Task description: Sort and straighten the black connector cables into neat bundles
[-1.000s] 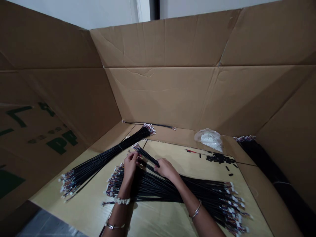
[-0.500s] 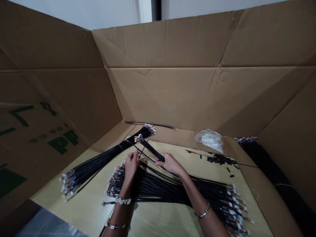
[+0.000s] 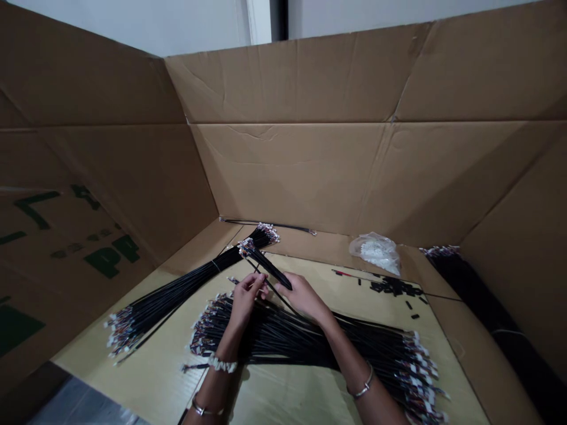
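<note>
My right hand [image 3: 305,296] is closed round a small bundle of black cables [image 3: 271,267], whose white-connector ends [image 3: 245,247] point up and left. My left hand [image 3: 248,296] pinches at a single black cable just below that bundle; the fingertips partly hide the exact grip. Beneath both hands a large loose spread of black cables [image 3: 283,339] lies on the board, with coloured wires and white connectors at its left end [image 3: 206,324] and right end [image 3: 419,375].
A tied cable bundle [image 3: 177,287] lies to the left, another [image 3: 496,319] at the far right. Toward the back are a clear bag of white parts [image 3: 376,251], scattered black sleeves [image 3: 394,285] and loose cables [image 3: 283,224]. Tall cardboard walls [image 3: 287,171] enclose the board [image 3: 155,378].
The small bundle in my right hand has risen away from the spread, its connector ends swinging up. My left hand moved left slightly, then back right to a single cable beside the bundle.
</note>
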{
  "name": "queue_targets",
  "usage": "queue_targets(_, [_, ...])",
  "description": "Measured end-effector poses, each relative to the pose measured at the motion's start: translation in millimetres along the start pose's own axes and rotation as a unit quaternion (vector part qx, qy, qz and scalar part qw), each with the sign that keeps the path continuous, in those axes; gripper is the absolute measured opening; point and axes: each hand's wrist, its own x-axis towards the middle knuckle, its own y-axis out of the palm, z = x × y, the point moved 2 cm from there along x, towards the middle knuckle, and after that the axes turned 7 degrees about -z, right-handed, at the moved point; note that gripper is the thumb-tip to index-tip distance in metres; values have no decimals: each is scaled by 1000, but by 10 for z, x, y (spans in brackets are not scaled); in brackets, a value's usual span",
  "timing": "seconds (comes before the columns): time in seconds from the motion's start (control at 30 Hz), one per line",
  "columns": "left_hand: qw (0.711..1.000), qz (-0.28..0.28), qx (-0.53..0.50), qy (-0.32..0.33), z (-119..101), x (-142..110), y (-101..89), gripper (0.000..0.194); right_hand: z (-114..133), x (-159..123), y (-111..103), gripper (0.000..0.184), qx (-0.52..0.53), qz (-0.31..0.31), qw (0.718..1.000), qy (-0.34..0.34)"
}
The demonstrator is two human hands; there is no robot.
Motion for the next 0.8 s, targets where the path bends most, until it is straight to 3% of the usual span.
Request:
queue_targets(0.2, [1000,-9,8,16,24,17,-31,40,12,-41,89,27,-37,29,999,16])
queue_targets(0.37, [1000,-20,-5,1,43,30,-40,41,60,-64,42,39,-142,39,988,41])
queue_targets(0.47, [1000,-19,7,7,13,37,-56,43,33,-50,49,33,-161,37,985,43])
queue_targets(0.53, [998,-50,16,18,0,61,-110,45,-19,-36,82,32,-172,31,983,62])
queue_targets(0.7, [978,-206,-20,15,57,146,-332,43,-115,-40,213,30,-218,62,969,102])
queue_targets(0.8, [973,-226,-46,-13,108,163,-374,39,-111,-66,245,26,-233,88,961,120])
